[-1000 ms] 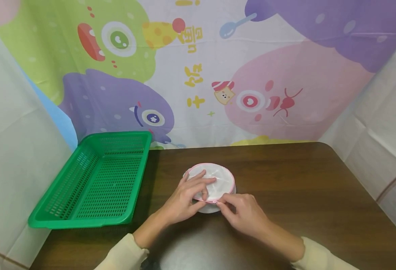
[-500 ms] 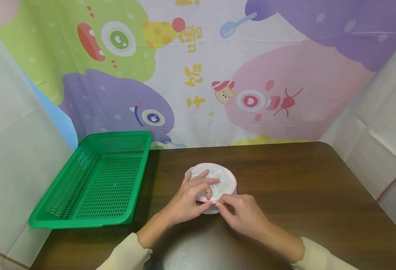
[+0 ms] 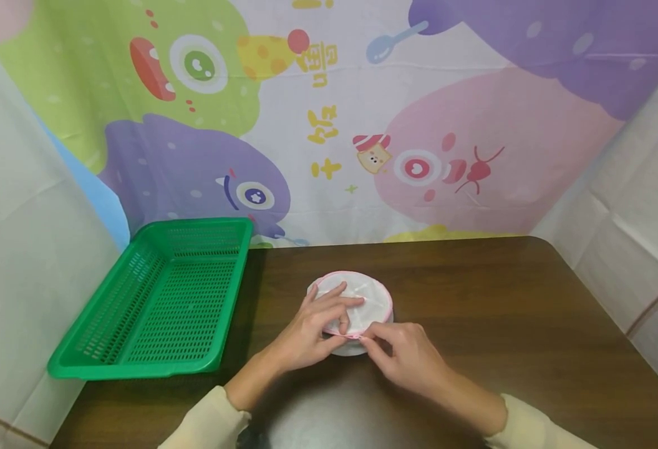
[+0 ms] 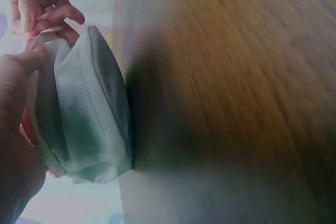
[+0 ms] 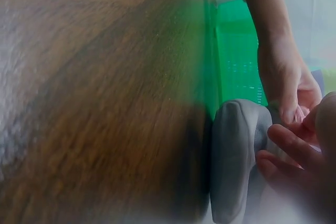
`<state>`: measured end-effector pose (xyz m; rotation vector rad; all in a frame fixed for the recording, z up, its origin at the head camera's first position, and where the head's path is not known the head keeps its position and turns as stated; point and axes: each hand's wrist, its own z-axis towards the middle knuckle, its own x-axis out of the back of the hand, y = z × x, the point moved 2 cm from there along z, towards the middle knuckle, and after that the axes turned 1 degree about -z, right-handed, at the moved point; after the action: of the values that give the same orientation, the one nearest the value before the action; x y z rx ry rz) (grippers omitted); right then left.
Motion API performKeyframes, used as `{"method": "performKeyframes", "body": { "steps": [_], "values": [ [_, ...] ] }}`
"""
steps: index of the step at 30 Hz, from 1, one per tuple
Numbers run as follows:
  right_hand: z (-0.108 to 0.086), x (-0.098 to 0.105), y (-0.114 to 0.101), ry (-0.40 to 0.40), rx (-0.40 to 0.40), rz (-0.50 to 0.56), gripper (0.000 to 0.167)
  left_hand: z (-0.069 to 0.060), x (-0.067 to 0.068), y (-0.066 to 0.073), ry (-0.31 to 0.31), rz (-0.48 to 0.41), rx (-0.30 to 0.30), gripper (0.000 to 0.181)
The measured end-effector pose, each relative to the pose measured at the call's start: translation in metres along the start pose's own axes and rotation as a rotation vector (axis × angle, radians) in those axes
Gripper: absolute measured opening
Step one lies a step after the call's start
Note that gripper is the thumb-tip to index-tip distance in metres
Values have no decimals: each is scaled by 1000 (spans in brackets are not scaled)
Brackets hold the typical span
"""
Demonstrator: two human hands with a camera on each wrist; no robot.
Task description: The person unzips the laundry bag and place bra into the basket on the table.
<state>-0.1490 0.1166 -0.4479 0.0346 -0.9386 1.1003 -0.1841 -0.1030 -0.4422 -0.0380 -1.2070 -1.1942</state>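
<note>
A round white mesh laundry bag (image 3: pixel 369 292) with a pink zipper edge rests on the table in the head view. My left hand (image 3: pixel 309 333) lies over its near left part, thumb and index finger pinching the zipper edge while the other fingers spread above the top. Close by on the right, my right hand (image 3: pixel 404 352) pinches the same edge between thumb and index finger, at what looks like the zipper pull; the fingertips hide it. The left wrist view shows the soft side of the bag (image 4: pixel 86 108) standing up from the table.
A green perforated plastic basket (image 3: pixel 230 299) stands at the left of the brown wooden table (image 3: pixel 474 287). Behind the table hangs a cartoon-printed cloth (image 3: pixel 334 206). Pale cloth walls (image 3: pixel 615 206) close off both sides.
The left hand and the bag have shifted very slightly to the right since a second ago. The right hand keeps its pinch at nearly the same spot.
</note>
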Motion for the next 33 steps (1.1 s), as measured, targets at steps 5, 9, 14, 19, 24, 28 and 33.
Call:
{"method": "performKeyframes", "body": {
  "steps": [5,9,14,19,24,28,33],
  "values": [
    [0,2,3,10,-15,-6,15,-1,2,-3,13,-49,6,28],
    [1,2,2,13,-13,5,16,0,1,-5,15,-93,4,28],
    [3,3,1,20,-10,14,17,4,-1,-8,17,-143,-8,33],
    [3,3,1,23,-16,8,18,8,-3,-10,34,-164,8,35],
    [3,3,0,16,-29,1,17,8,-4,-8,32,-156,27,34],
    [4,2,-1,13,-34,-10,17,6,-4,-8,28,-135,11,33],
    [3,2,0,15,-28,-15,17,4,-1,-10,12,-120,4,33]
  ]
}}
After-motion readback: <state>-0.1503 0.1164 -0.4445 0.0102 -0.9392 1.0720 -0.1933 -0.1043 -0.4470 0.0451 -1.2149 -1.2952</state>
